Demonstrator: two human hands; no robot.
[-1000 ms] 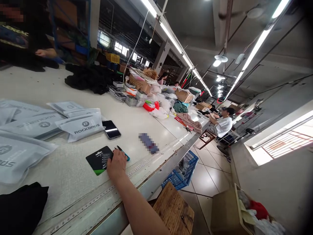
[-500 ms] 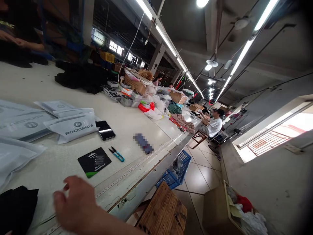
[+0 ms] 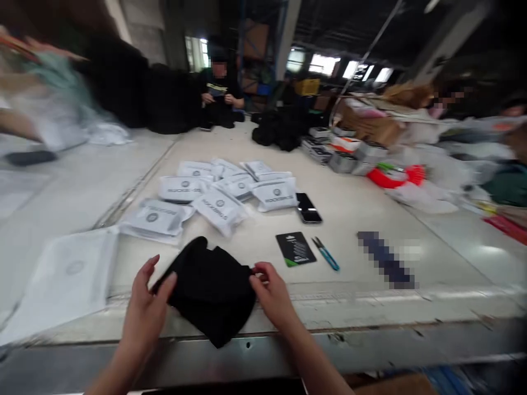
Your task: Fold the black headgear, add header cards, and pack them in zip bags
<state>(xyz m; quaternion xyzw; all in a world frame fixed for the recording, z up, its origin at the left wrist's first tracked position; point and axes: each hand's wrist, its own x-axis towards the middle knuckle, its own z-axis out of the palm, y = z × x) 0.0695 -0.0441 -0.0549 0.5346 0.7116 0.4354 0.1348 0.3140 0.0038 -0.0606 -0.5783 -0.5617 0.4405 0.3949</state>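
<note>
A piece of black fabric, its exact kind unclear, lies at the table's front edge with its lower tip hanging over. My left hand has the left side of it between thumb and fingers. At the right edge, my right hand pinches the cloth. Beyond it on the right lie a black card with a green corner and blue-handled thread snips. Several white ROCKBROS pouches are grouped behind the fabric. To the left lies a flat white pouch.
A phone lies beside the pouches, and a pixelated dark item is farther right. Boxes, a red coil and plastic bags crowd the back right. Another person sits across the white table near dark cloth piles.
My view has swung left and down to the table. Both hands are now on the black fabric; earlier only one hand showed, holding nothing, and the fabric lay at the lower left corner.
</note>
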